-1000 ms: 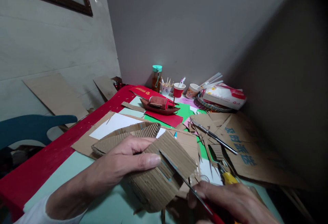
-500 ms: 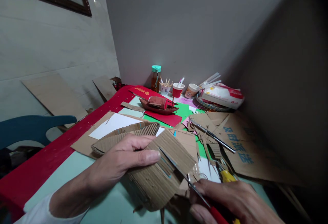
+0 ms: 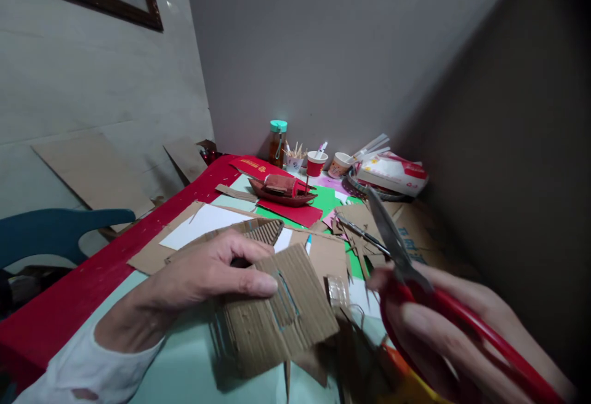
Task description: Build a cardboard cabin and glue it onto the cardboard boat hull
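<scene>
My left hand [image 3: 217, 271] pinches a piece of corrugated cardboard [image 3: 258, 336], thumb on top near a narrow slot outlined in blue. Its fingers underneath are hidden. My right hand [image 3: 431, 327] is wrapped around red-handled scissors [image 3: 392, 238], raised off to the right of the cardboard with the blades pointing up and together. Behind my left hand lies a boat-shaped cardboard hull [image 3: 258, 231], partly covered by the hand. Past it, a small reddish-brown model boat [image 3: 281, 189] rests on coloured paper.
Cardboard scraps and a craft knife [image 3: 360, 231] lie at centre right, near a roll of clear tape [image 3: 337, 291]. Something yellow and orange [image 3: 406, 379] sits under my right hand. Along the wall stand a bottle [image 3: 277, 145], paper cups [image 3: 316, 164] and a tissue pack [image 3: 392, 173].
The scissors have come away from the slot in the cardboard and moved up and right with my right hand. The cardboard in my left hand has shifted slightly left and tilted.
</scene>
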`<state>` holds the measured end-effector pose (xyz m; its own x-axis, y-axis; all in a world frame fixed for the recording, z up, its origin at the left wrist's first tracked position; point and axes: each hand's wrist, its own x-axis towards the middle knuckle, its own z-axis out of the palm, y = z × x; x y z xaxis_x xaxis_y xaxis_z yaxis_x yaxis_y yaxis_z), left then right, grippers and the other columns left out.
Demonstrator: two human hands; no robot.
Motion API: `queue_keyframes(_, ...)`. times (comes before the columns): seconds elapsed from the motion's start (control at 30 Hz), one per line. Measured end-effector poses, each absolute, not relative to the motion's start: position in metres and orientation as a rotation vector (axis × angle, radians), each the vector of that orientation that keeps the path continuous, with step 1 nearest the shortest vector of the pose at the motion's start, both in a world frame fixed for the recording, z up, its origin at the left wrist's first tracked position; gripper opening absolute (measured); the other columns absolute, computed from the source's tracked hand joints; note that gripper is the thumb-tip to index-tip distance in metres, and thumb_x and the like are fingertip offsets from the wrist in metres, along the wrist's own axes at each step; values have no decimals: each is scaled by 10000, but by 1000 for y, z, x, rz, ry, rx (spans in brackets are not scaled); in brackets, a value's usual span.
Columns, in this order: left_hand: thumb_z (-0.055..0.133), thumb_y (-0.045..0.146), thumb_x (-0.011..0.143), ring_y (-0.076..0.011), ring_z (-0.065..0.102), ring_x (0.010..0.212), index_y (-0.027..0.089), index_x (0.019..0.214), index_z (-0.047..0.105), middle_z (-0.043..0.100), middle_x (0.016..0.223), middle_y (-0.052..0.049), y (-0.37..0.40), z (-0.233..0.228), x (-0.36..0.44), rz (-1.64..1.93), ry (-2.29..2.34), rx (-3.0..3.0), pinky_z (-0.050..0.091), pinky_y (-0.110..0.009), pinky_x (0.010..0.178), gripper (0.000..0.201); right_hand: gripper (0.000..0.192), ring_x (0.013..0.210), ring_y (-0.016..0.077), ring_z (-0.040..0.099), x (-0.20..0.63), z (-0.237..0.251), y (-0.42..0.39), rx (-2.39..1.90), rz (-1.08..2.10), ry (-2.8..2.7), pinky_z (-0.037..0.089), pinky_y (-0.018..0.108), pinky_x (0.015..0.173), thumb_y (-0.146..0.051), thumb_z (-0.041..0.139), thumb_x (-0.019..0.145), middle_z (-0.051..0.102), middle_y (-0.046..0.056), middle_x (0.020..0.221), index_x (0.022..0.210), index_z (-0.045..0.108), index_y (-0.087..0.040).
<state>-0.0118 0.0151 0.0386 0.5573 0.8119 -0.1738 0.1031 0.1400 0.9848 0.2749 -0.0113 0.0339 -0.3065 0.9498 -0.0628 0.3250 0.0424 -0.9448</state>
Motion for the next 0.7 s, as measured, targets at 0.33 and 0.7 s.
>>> queue_keyframes(0.33, 735, 412, 827, -156, 523, 700, 178, 622, 656, 585, 702, 17, 23, 53, 38, 234, 691, 1940, 363, -274, 626, 320, 253, 593, 75, 513, 262, 23, -12, -910, 1662, -1542, 446, 169, 530, -392, 755, 883, 588, -55, 782, 1058, 636, -254)
queue_keyframes(0.7, 734, 519, 785, -204, 637, 783, 264, 786, 732, 718, 830, 5, -4, 23, 27, 1421, 1515, 1599, 485, -261, 705, 255, 523, 559, 95, 653, 248, 8, 3, -914, 1150, -905, 532, 194, 496, -483, 844, 750, 624, -71, 827, 1093, 519, -259)
